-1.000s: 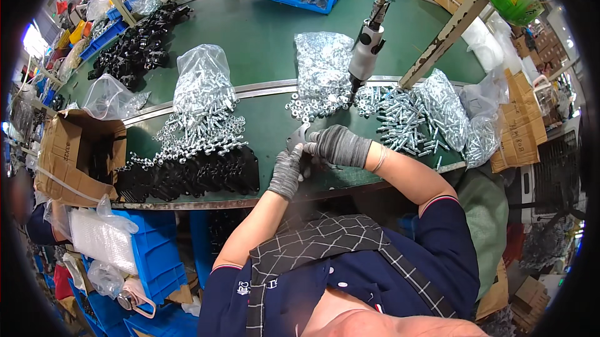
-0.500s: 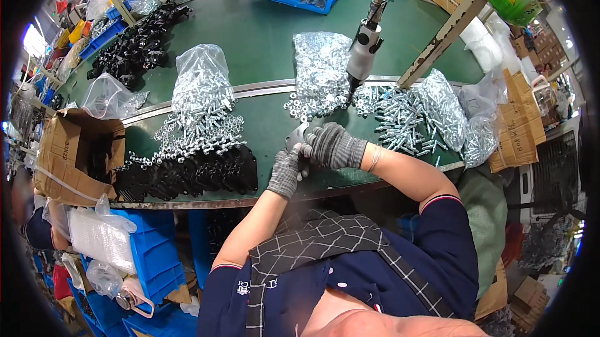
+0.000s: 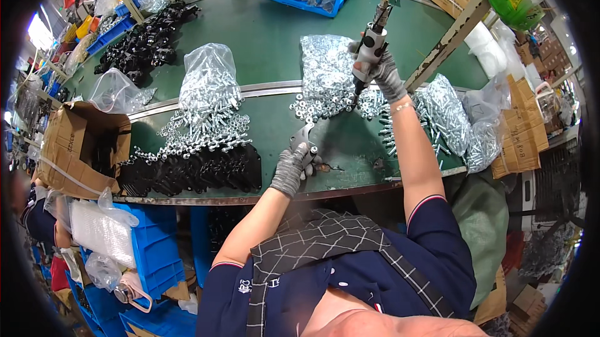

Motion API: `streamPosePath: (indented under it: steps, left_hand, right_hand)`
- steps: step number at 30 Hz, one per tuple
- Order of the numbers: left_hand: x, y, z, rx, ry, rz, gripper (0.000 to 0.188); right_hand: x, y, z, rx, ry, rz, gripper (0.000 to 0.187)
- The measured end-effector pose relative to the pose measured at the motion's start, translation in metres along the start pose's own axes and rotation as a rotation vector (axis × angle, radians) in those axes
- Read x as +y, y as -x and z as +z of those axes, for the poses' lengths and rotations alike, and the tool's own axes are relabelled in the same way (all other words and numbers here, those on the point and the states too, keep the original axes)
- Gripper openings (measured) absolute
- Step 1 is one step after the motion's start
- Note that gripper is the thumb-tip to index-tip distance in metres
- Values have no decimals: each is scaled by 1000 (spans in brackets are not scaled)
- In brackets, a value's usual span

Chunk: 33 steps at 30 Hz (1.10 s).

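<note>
My left hand (image 3: 289,171), in a grey knit glove, grips a small metal bracket (image 3: 302,135) near the table's front edge. A bright round fastener (image 3: 314,149) shows on the bracket beside my fingers. Farther off, my gloved right hand (image 3: 389,77) is wrapped round the hanging power screwdriver (image 3: 370,49), whose tip points down toward loose nuts (image 3: 314,107). Behind those nuts lies a clear bag of nuts (image 3: 327,65). Loose bolts (image 3: 406,125) lie under and beside my right forearm, with a bag of bolts (image 3: 442,105) to their right.
Left on the green table (image 3: 269,24) are rows of black plates (image 3: 194,171), a bag of fasteners (image 3: 210,77) and an open cardboard box (image 3: 81,149). A blue bin (image 3: 303,2) stands at the back. A slanted metal post (image 3: 453,30) rises near my right hand.
My right hand has left the bracket, reached up and away, and taken hold of the power screwdriver. My left hand keeps the bracket in nearly the same place.
</note>
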<state>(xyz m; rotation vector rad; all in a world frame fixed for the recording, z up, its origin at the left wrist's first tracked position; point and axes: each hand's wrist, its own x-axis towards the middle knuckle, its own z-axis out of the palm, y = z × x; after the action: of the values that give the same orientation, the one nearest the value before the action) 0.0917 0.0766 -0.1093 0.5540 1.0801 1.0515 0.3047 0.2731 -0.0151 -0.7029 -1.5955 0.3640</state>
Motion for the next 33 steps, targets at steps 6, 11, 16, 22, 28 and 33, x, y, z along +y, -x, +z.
streamPosePath:
  steps: [6,11,16,22,28,33]
  left_hand:
    - [-2,-5,1,24,20,-19,28]
    - [-14,-8,-7,40,82,-27,25]
    - [2,2,9,15,145,25,25]
    - [-10,-2,7,31,105,60,24]
    - [-16,-5,6,17,218,115,25]
    - [-1,24,9,38,121,127,24]
  right_hand:
    - [-37,22,31,-86,-1203,769,42]
    - [-122,64,49,-201,-949,543,42]
    - [-124,80,52,-250,-790,438,51]
    - [-121,84,54,-339,-731,449,50]
    - [-122,89,54,-312,-618,388,47]
    - [-134,79,49,-203,-1031,688,48]
